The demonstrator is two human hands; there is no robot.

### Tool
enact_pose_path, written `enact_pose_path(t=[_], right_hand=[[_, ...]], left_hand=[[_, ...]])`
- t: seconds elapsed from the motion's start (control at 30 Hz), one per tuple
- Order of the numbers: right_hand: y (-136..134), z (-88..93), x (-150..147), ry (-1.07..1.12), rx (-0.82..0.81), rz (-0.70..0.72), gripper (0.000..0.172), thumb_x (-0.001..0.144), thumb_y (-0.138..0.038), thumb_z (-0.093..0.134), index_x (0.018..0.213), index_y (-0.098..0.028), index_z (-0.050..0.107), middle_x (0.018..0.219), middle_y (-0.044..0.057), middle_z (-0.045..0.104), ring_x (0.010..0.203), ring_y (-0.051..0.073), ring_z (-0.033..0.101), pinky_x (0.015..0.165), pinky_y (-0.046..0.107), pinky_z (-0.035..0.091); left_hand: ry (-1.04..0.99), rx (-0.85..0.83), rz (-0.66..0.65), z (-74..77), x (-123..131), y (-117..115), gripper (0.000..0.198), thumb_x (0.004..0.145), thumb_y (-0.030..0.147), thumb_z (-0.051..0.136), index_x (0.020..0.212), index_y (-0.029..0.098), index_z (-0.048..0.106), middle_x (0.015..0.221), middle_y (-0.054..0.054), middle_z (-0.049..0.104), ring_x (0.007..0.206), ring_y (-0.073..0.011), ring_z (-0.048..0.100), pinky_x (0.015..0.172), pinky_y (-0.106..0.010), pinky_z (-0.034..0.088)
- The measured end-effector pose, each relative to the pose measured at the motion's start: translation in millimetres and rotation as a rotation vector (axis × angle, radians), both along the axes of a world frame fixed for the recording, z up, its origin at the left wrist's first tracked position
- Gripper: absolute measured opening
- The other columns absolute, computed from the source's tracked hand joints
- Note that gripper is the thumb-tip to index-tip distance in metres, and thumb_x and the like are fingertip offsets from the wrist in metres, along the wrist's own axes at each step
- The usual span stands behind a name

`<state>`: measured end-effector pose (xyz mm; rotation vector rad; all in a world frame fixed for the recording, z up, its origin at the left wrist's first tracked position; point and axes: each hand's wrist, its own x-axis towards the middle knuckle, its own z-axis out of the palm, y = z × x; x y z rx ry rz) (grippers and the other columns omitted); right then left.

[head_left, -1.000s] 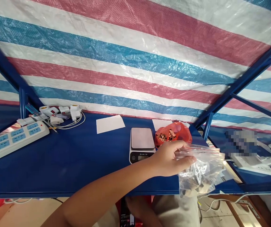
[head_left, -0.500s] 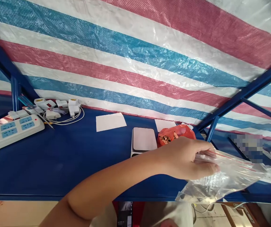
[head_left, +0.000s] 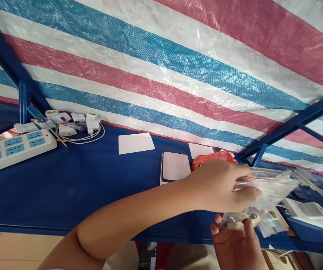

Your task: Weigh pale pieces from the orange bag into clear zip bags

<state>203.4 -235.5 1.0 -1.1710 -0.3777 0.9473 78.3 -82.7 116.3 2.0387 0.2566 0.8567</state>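
1. A striped red, white and blue tarpaulin is filling the view from 9 to 3 o'clock, hanging behind a blue shelf on a steel rack.
2. A white power strip is lying on the shelf at 9 o'clock, with white plug adapters and a looped white cable just beyond it at 10 o'clock.
3. A kitchen scale is sitting near 1 o'clock, its readout hidden behind the forearm. Two white paper sheets are lying on the shelf around it.
4. A red plastic bag is showing just behind the left hand at 2 o'clock; its contents are hidden.
5. At 3 o'clock, the left hand is keeping a narrow grip on the top of a clear zip bag, holding it up off the shelf.
6. At 5 o'clock, the right hand is reaching up under the bag's lower end with its grip partly open; I cannot tell whether it is holding the bag.
7. Small pale pieces are gathering low in the bag, and the bag is staying off the scale for now. Whether its top is sealed is too blurred to tell.
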Motion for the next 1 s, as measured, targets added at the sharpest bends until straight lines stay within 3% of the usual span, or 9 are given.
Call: enact_pose_path(t=[0.17, 0.33, 0.53, 0.7, 0.87, 1.0], right_hand=[[-4.9, 2.1, 26.9, 0.083, -0.026, -0.119, 0.035, 0.084, -0.051, 0.078, 0.114, -0.034, 0.069, 0.101, -0.003, 0.076, 0.076, 0.017, 0.072, 0.057, 0.027, 0.055], [-11.9, -0.8, 71.1, 0.086, -0.118, -0.276, 0.032, 0.076, -0.042, 0.083, 0.102, -0.029, 0.07, 0.102, -0.001, 0.077, 0.088, 0.021, 0.076, 0.063, 0.029, 0.061], [7.8, 15.8, 87.5, -0.337, -0.065, -0.361, 0.04, 0.068, -0.045, 0.087, 0.094, -0.021, 0.069, 0.115, 0.006, 0.076, 0.093, 0.026, 0.077, 0.069, 0.034, 0.065], [41.3, 17.1, 93.7, -0.513, -0.281, -0.267, 0.059, 0.063, -0.047, 0.09, 0.109, -0.017, 0.068, 0.094, 0.006, 0.078, 0.073, 0.027, 0.077, 0.059, 0.034, 0.066], [64.7, 1.3, 80.1, -0.489, -0.349, -0.186, 0.05, 0.07, -0.048, 0.085, 0.105, -0.019, 0.066, 0.088, 0.004, 0.077, 0.072, 0.026, 0.077, 0.069, 0.038, 0.068], [77.3, -2.4, 65.6, -0.499, -0.346, -0.182, 0.043, 0.073, -0.048, 0.082, 0.101, -0.02, 0.066, 0.087, 0.004, 0.075, 0.073, 0.027, 0.077, 0.067, 0.039, 0.068]], left_hand=[[-0.054, 0.101, 0.069, -3.9, 0.1, 13.4, 0.035, 0.091, 0.053, 0.066, 0.087, 0.018, 0.067, 0.082, -0.005, 0.072, 0.072, -0.0161, 0.065, 0.063, -0.029, 0.042], [-0.129, 0.26, 0.352, 2.6, -14.9, 36.0, 0.027, 0.099, 0.039, 0.056, 0.084, 0.019, 0.065, 0.084, -0.005, 0.073, 0.072, -0.0151, 0.065, 0.064, -0.028, 0.044], [-0.184, 0.365, 0.618, 16.0, -42.8, 57.1, 0.016, 0.095, 0.026, 0.058, 0.08, 0.019, 0.059, 0.082, -0.002, 0.07, 0.075, -0.0135, 0.064, 0.065, -0.026, 0.044], [-0.153, 0.387, 0.618, 21.0, -49.2, 53.3, 0.017, 0.094, 0.026, 0.059, 0.078, 0.019, 0.057, 0.079, -0.002, 0.068, 0.067, -0.0124, 0.059, 0.062, -0.027, 0.042], [-0.146, 0.383, 0.576, 21.6, -47.2, 49.0, 0.019, 0.095, 0.028, 0.058, 0.078, 0.02, 0.056, 0.078, -0.002, 0.066, 0.068, -0.014, 0.06, 0.063, -0.028, 0.043], [-0.158, 0.369, 0.564, 22.3, -48.1, 48.2, 0.02, 0.096, 0.029, 0.057, 0.078, 0.021, 0.055, 0.076, -0.002, 0.064, 0.069, -0.0145, 0.061, 0.063, -0.029, 0.043]])
